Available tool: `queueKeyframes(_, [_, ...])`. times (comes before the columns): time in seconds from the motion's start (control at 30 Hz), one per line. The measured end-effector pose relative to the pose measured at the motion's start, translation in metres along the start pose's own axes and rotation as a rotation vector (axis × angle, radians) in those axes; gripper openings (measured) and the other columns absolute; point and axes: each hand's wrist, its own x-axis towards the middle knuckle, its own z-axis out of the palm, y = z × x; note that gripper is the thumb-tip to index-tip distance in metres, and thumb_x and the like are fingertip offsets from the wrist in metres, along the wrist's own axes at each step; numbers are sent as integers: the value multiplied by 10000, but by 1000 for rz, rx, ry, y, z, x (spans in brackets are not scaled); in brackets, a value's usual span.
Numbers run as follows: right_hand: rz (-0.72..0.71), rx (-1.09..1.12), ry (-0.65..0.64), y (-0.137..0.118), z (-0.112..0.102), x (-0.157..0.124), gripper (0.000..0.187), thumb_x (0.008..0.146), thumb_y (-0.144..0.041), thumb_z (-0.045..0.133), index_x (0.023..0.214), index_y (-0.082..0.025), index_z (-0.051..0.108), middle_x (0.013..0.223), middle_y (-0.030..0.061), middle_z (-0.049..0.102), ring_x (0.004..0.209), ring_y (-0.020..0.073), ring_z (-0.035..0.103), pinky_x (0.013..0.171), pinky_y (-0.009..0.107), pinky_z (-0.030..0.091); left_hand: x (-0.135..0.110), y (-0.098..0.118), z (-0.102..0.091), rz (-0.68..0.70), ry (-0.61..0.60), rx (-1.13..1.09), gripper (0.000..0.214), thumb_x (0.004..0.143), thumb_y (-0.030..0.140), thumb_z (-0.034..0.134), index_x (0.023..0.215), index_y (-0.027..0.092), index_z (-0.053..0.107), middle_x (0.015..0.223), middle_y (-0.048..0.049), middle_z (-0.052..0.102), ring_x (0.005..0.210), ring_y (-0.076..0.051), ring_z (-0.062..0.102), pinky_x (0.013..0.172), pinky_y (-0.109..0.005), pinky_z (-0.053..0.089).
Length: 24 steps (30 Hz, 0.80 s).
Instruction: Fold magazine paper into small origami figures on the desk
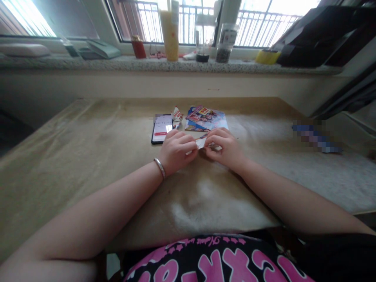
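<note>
Both hands meet over the middle of the table, pinching one small piece of paper (201,142) with a white face and a coloured edge. My left hand (178,150), with a silver bangle on its wrist, grips the paper's left end between thumb and fingers. At the other end, my right hand (225,148) has its fingers curled over the sheet and hides part of it. Just beyond the left hand lie a phone (162,127) with a lit screen and a folded paper piece (176,114) in red and white. Colourful printed sheets (207,117) lie overlapped behind the right hand.
A beige cloth (88,156) covers the table (258,113). Far right lies a blurred blue and pink item (315,139). Along the stone windowsill (117,65) stand a red bottle (138,47), a tall yellow container (169,35), clear cups (225,43) and a black bag (311,37).
</note>
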Motion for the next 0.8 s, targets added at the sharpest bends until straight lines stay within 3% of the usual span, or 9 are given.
queueKeyframes(0.2, [0,-27,-5,-2,1,-1,80,730,-157,577,725,-232,604,846,34,626,872,197,553,802,350,467,-1,-1,2,-55,-26,-21,154,834,262,525,707,209,592,758,8,649,723,-142,546,734,-318,365])
queueKeyframes(0.43, [-39,-61,-33,-7,1,1,89,729,-142,567,723,-229,584,824,31,627,873,194,556,818,345,460,2,1,0,13,-69,20,232,880,284,481,681,197,563,748,-1,639,695,-141,523,715,-319,356])
queueKeyframes(0.8, [-40,-81,-35,-2,-1,0,91,717,-135,576,712,-225,592,825,36,622,866,200,549,786,343,468,2,0,-2,3,-45,21,277,878,306,499,631,192,550,684,6,617,666,-137,514,709,-308,362])
